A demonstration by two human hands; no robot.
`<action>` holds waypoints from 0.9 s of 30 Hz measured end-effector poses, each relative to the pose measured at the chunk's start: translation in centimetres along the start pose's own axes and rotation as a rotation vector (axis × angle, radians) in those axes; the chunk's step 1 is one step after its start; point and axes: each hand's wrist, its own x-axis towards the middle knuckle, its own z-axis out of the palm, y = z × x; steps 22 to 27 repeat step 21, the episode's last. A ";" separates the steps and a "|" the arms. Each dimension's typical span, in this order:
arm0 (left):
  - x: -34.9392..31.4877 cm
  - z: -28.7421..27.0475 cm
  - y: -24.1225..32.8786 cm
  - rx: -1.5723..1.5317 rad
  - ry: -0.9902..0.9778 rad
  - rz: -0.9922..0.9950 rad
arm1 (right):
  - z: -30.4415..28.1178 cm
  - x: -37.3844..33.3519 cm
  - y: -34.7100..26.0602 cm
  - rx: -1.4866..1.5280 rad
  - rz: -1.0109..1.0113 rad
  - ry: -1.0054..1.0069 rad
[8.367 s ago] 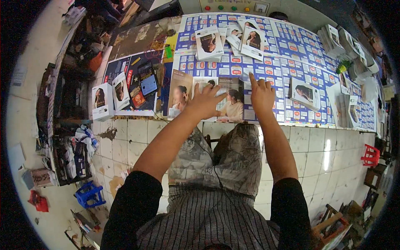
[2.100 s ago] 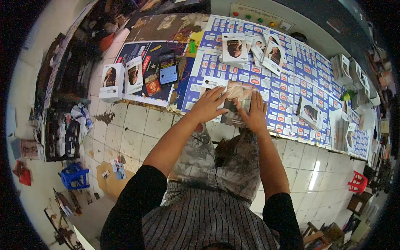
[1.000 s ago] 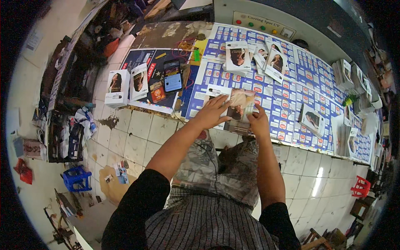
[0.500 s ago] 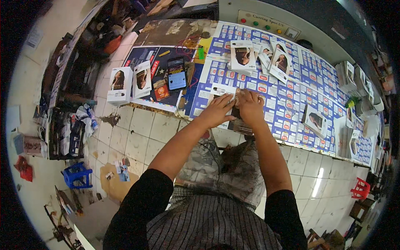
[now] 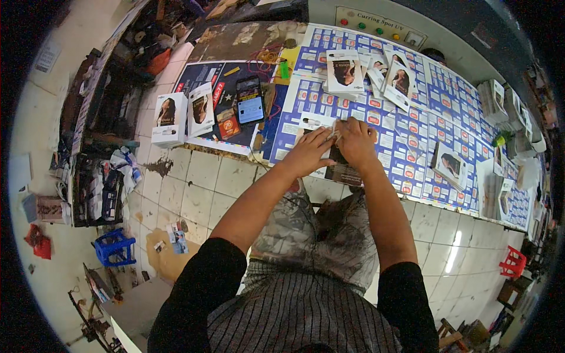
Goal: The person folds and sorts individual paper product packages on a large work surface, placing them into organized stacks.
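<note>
A white and dark brown printed carton piece (image 5: 345, 175) lies at the near edge of the table, mostly covered by my hands. My left hand (image 5: 310, 154) rests flat across it, fingers stretched out and slightly spread. Beside it, my right hand (image 5: 356, 145) presses down with its fingers bent and drawn together. A small whitish bit (image 5: 335, 133) shows at its fingertips; what it is I cannot make out. Beyond my hands sit a stack of similar cartons (image 5: 345, 75) and some loosely fanned ones (image 5: 399, 83).
A blue printed sheet (image 5: 406, 156) covers the table. To the left stand two carton stacks (image 5: 168, 122), a phone (image 5: 250, 100) and a small orange packet (image 5: 228, 126). More cartons (image 5: 450, 165) lie on the right. A grey machine panel (image 5: 379, 25) borders the back.
My right hand's fingers have curled more, and the whitish bit at their tips now shows more. My left hand stays flat on the carton. The whole view has shifted slightly.
</note>
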 end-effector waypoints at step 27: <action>0.3 -1.4 -0.7 -0.097 -0.100 0.023 | -0.5 0.7 1.3 -0.009 0.015 -0.333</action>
